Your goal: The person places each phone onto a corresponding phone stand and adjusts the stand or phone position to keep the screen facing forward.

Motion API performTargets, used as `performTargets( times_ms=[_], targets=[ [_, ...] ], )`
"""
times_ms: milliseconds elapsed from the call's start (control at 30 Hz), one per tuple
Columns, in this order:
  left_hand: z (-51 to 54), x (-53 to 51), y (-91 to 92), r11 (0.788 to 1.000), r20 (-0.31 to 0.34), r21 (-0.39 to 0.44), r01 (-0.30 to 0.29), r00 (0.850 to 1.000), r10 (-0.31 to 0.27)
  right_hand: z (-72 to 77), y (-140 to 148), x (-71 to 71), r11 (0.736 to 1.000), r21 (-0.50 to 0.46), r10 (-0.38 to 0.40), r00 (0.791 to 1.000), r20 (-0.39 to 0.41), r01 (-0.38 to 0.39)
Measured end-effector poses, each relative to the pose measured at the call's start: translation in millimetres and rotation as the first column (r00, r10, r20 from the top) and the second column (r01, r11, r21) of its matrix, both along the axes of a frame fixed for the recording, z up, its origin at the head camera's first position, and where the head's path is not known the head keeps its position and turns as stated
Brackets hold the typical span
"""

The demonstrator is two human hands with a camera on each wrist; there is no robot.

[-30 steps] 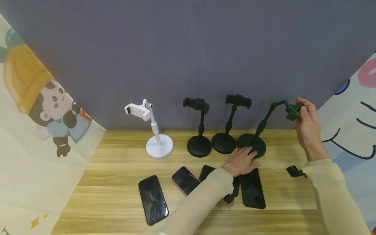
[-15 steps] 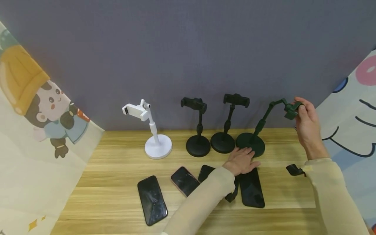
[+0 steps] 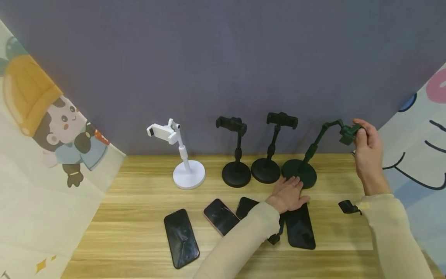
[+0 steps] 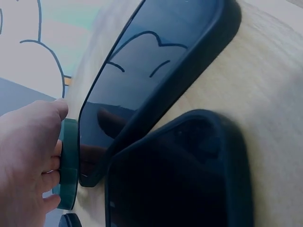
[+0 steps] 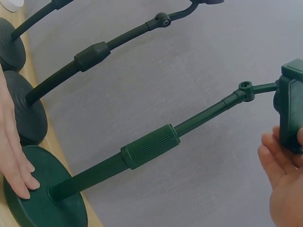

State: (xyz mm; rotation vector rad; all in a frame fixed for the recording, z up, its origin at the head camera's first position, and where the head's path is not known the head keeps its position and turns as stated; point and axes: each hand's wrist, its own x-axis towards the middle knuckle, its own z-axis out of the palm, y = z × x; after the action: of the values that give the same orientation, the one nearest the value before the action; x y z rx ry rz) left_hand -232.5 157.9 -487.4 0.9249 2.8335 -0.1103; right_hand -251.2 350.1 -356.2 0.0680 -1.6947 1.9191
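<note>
A dark green phone stand [image 3: 311, 152] stands at the right of a row of stands, its arm bent toward the right. My left hand [image 3: 287, 194] lies with extended fingers on the front of its round base [image 5: 45, 189]; the left wrist view shows the fingers [image 4: 51, 177] against the green rim [image 4: 69, 163]. My right hand [image 3: 369, 155] grips the stand's clamp head [image 3: 348, 134] between thumb and fingers. In the right wrist view the hand [image 5: 284, 184] holds the clamp [image 5: 289, 113] from below.
Two black stands [image 3: 236, 174] [image 3: 266, 170] and a white stand [image 3: 189, 174] are left of the green one. Several phones lie in front, including one at the left [image 3: 181, 238] and one below my left hand [image 3: 300, 228]. A grey panel [image 3: 209, 69] rises behind the wooden table [image 3: 132, 232].
The camera view shifts slightly. Both hands keep their places on the green stand, with no clear movement of the stand itself.
</note>
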Motion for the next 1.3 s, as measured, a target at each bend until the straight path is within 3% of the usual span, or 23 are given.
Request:
performTargets(
  times_ms=[133, 200, 267, 400, 533, 767, 1033, 1300],
  targets=[
    [-1.0, 3.4, 1.0, 1.000, 0.009, -0.002, -0.005, 1.000, 0.005, -0.8, -3, 4.2, 0.998, 0.005, -0.059, 0.998, 0.005, 0.059],
    [-1.1, 4.1, 1.1, 1.000, 0.011, -0.006, -0.010, 1.000, 0.010, -2.3, -5, 6.9, 0.987, 0.105, -0.119, 0.993, -0.002, 0.118],
    [-1.1, 4.8, 0.8, 1.000, 0.007, -0.010, -0.011, 1.000, 0.011, -4.5, -9, 9.4, 0.959, 0.213, -0.184, 0.983, -0.030, 0.186],
    [-2.2, 6.7, 0.7, 1.000, -0.016, -0.023, -0.002, 1.000, 0.002, -10.1, -16, 13.8, 0.866, 0.373, -0.316, 0.943, -0.105, 0.332],
    [-4.5, 8.5, 0.4, 1.000, -0.044, -0.025, 0.010, 0.999, -0.011, -11.1, -24, 19.0, 0.850, 0.363, -0.350, 0.924, -0.157, 0.383],
    [-5.9, 9.4, -0.5, 0.999, -0.075, -0.043, 0.032, 0.997, -0.035, -16.7, -26, 20.1, 0.842, 0.345, -0.375, 0.910, -0.178, 0.415],
    [-3.0, 10.5, -7.3, 0.998, -0.050, -0.018, 0.061, 0.997, -0.062, -21.7, -34, 23.7, 0.820, 0.337, -0.423, 0.886, -0.188, 0.463],
    [3.6, 10.2, -16.1, 0.996, 0.011, 0.060, 0.065, 0.998, -0.066, -10.3, -63, 40.5, 0.801, 0.278, -0.465, 0.844, -0.268, 0.529]
  ],
)
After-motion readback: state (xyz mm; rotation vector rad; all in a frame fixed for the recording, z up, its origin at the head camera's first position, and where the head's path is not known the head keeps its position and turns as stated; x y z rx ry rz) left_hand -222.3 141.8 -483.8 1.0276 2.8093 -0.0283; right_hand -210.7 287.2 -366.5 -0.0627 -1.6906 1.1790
